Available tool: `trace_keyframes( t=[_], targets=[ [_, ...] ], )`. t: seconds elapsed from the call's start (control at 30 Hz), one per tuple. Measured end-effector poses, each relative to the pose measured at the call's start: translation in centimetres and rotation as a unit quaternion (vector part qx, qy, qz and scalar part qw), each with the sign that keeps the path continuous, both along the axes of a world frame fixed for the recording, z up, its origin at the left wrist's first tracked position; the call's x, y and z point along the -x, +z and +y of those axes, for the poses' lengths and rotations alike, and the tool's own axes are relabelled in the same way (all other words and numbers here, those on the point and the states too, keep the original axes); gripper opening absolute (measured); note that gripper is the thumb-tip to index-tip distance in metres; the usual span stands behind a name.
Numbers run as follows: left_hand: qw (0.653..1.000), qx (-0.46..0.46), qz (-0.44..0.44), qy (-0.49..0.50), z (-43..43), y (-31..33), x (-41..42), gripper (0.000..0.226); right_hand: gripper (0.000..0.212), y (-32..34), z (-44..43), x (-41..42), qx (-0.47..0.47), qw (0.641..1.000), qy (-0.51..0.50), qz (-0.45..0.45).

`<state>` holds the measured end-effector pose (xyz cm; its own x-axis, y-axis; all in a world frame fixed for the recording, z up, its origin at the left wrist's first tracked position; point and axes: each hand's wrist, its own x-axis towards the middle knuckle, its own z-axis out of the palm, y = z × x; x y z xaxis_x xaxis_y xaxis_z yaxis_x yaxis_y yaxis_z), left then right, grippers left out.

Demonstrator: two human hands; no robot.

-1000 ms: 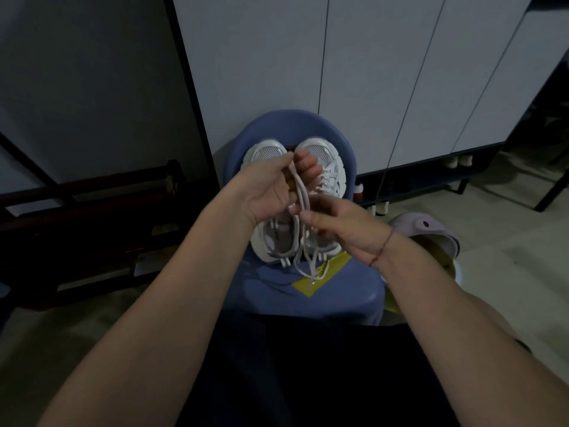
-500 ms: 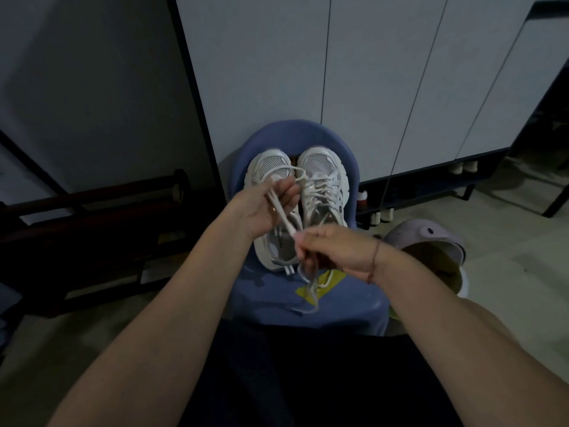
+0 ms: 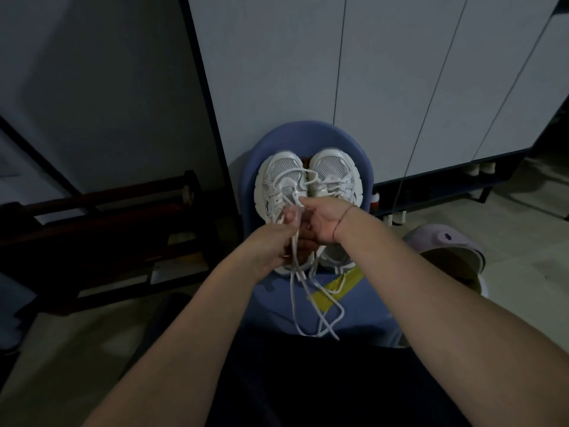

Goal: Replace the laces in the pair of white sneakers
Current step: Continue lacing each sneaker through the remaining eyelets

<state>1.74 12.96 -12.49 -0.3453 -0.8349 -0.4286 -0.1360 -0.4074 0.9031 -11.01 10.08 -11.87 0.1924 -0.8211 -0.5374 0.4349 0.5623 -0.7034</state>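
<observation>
Two white sneakers stand side by side, toes away from me, on a blue plastic chair point(image 3: 311, 134). The left sneaker point(image 3: 280, 177) has a loose white lace point(image 3: 300, 300) running from its eyelets through my hands and hanging down over the seat. My left hand point(image 3: 271, 248) grips the lace over the heel of the left sneaker. My right hand point(image 3: 323, 217) reaches across to the left sneaker's tongue and pinches the lace there. The right sneaker point(image 3: 334, 174) is still laced; its heel is partly hidden by my right wrist.
A yellow strip point(image 3: 335, 288) lies on the seat in front of the sneakers. White cabinet doors point(image 3: 385, 72) rise behind the chair. A pale purple stool with a bin point(image 3: 446, 245) stands to the right, and a dark wooden rack point(image 3: 101, 217) to the left.
My left hand has dropped from the toe area down to the heel, drawing lace out. My right hand has moved up to the left sneaker's tongue. More lace now hangs over the seat.
</observation>
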Motion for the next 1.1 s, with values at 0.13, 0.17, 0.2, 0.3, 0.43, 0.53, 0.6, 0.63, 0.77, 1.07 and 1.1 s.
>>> trace_keyframes(
  t=[0.13,0.17,0.2,0.3,0.43,0.53,0.6,0.63,0.77,1.07,1.1],
  targets=[
    [0.982,0.118,-0.125,0.076,-2.6,0.0,-1.6,0.042,0.033,-1.0,-0.9,-0.4,0.039,0.999,-0.030,-0.014],
    [0.973,0.163,-0.124,0.110,-3.6,0.2,-1.7,0.040,0.034,-1.2,-0.7,-0.5,0.053,0.998,-0.021,0.006],
    [0.965,0.201,-0.105,0.128,-4.6,0.5,-1.7,0.037,0.034,-1.5,-0.5,-0.6,0.063,0.998,-0.013,0.024],
    [0.970,0.227,-0.034,0.083,-6.6,1.5,-0.4,0.043,0.033,-2.4,0.1,-0.9,0.076,0.995,-0.010,0.063],
    [0.974,0.216,-0.048,0.043,-7.7,1.6,0.2,0.056,0.033,-3.6,1.0,-0.8,0.096,0.990,-0.027,0.098],
    [0.975,0.213,-0.042,0.040,-7.7,1.7,0.1,0.056,0.033,-4.9,2.7,-0.7,0.112,0.985,-0.035,0.129],
    [0.974,0.218,-0.044,0.042,-7.3,2.0,0.1,0.057,0.033,-6.1,4.4,-1.0,0.110,0.982,-0.032,0.151],
    [0.973,0.222,-0.043,0.044,-7.2,2.0,0.0,0.057,0.033,-6.7,5.3,-1.3,0.108,0.980,-0.031,0.162],
    [0.969,0.239,-0.040,0.045,-7.3,1.8,-0.1,0.059,0.035,-7.9,8.2,-1.7,0.114,0.978,-0.059,0.162],
    [0.975,0.217,-0.027,0.041,-7.6,1.4,0.2,0.058,0.034,-7.9,9.2,-2.1,0.110,0.970,-0.066,0.205],
    [0.976,0.210,-0.027,0.041,-7.6,1.3,0.2,0.059,0.034,-7.7,9.2,-2.1,0.102,0.974,-0.069,0.190]
  ],
)
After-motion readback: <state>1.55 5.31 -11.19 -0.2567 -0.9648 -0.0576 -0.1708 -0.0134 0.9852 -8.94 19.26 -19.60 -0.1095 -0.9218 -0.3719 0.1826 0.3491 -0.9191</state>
